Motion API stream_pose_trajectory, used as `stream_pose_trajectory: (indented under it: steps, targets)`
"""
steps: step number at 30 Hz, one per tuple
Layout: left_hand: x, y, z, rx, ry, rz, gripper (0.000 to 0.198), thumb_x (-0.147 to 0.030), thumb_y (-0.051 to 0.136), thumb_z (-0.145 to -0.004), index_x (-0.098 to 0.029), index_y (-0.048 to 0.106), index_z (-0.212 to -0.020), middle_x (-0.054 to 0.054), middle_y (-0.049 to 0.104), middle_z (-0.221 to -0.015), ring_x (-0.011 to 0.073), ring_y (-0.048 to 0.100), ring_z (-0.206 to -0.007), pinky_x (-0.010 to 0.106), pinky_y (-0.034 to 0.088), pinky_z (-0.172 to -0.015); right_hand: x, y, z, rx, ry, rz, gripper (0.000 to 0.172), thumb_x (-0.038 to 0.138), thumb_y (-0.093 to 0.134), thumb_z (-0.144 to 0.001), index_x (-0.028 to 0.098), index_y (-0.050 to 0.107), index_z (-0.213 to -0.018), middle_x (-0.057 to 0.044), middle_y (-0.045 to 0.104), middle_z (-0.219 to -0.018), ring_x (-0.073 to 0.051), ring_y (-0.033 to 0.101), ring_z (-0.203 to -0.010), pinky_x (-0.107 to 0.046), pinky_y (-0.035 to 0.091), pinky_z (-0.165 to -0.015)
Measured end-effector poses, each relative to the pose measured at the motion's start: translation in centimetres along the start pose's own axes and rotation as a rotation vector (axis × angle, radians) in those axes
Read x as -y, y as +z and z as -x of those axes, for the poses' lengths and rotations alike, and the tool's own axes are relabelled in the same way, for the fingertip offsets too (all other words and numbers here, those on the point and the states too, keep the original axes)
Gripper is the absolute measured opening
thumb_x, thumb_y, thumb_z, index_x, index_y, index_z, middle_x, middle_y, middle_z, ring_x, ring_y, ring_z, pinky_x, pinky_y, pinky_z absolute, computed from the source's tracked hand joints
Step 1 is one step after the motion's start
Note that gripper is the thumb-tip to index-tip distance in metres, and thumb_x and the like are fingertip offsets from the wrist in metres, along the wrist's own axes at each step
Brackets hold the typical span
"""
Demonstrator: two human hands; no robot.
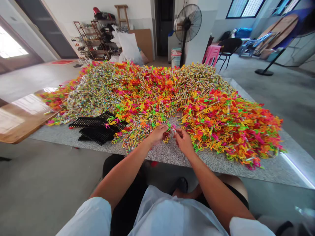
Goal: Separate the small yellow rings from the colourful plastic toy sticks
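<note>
My left hand [158, 135] is closed in a pinch at the front of the heap, with a small green plastic piece [169, 125] at its fingertips. Close beside it, my right hand [183, 140] pinches a small pink-and-white tube-like piece [173, 128]. The fingertips nearly meet, and the pieces are too small to make out fully. To the right lies a big pile of bright plastic loop-shaped pieces [236, 126] in yellow, orange, red, pink and green. Small patterned tubes [133, 132] lie loose by my left forearm.
Black slotted trays [98, 129] are stacked crookedly left of my hands. Heaps of patterned tubes [91, 88] cover the back of the speckled stone table [169, 152]. A wooden table [22, 121] adjoins at left. Behind stand a fan [187, 24] and pink stools [212, 54].
</note>
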State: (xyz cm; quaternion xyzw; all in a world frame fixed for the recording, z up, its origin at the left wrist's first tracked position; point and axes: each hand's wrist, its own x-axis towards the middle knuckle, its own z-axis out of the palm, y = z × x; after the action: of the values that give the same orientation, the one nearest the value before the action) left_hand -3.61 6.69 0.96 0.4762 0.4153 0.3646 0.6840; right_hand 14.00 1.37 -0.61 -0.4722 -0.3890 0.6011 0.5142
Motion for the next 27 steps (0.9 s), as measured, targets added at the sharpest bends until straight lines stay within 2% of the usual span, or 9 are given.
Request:
stream_pose_trajectory:
  steps: [3,9,17,22,27]
  targets:
    - [0.3,1.0,0.7,-0.007,0.041,-0.014,0.039,-0.054,0.068,-0.084,-0.019,0.060,-0.098,0.007,0.071,-0.095,0.0119,0.063,-0.064,0.022,0.041,-0.051,-0.4,0.2,0.1,-0.061,-0.193,0.091,0.030,0.040,0.076,-0.080,0.026,0.063,-0.102,0.005,0.066,-0.073,-0.008,0.047,-0.047,-0.018,0.035,-0.041]
    - [0.5,2.0,1.2,-0.043,0.120,-0.099,0.038,-0.054,0.067,-0.086,-0.017,0.062,-0.097,0.005,0.070,-0.088,0.0106,0.060,-0.061,0.022,0.040,-0.050,-0.9,0.1,0.7,-0.089,-0.253,0.102,0.028,0.044,0.073,-0.084,0.024,0.064,-0.101,0.003,0.066,-0.074,-0.009,0.049,-0.047,-0.019,0.037,-0.040]
    - [1.1,3.0,1.3,-0.180,0.162,-0.098,0.040,-0.054,0.068,-0.084,-0.014,0.066,-0.084,0.002,0.064,-0.071,0.0096,0.055,-0.054,0.021,0.038,-0.048,-1.6,0.1,0.6,-0.066,-0.148,-0.059,0.038,0.049,0.074,-0.080,0.019,0.066,-0.102,0.002,0.065,-0.073,-0.009,0.049,-0.045,-0.021,0.039,-0.037]
    - [1.9,3.6,1.5,-0.244,0.208,-0.080,0.038,-0.052,0.066,-0.086,-0.015,0.065,-0.083,0.001,0.062,-0.067,0.0099,0.056,-0.054,0.022,0.040,-0.051,-1.3,0.0,1.0,-0.088,-0.139,-0.024,0.039,0.051,0.075,-0.077,0.019,0.069,-0.099,0.004,0.062,-0.067,-0.008,0.046,-0.043,-0.021,0.038,-0.037]
    - [2.5,4.7,1.9,-0.265,0.218,-0.141,0.037,-0.051,0.063,-0.089,-0.015,0.063,-0.078,0.000,0.059,-0.061,0.0102,0.055,-0.054,0.022,0.042,-0.053,-1.4,-0.6,1.8,-0.036,-0.127,0.046,0.035,0.050,0.073,-0.079,0.018,0.069,-0.095,0.003,0.061,-0.065,-0.009,0.044,-0.042,-0.023,0.039,-0.036]
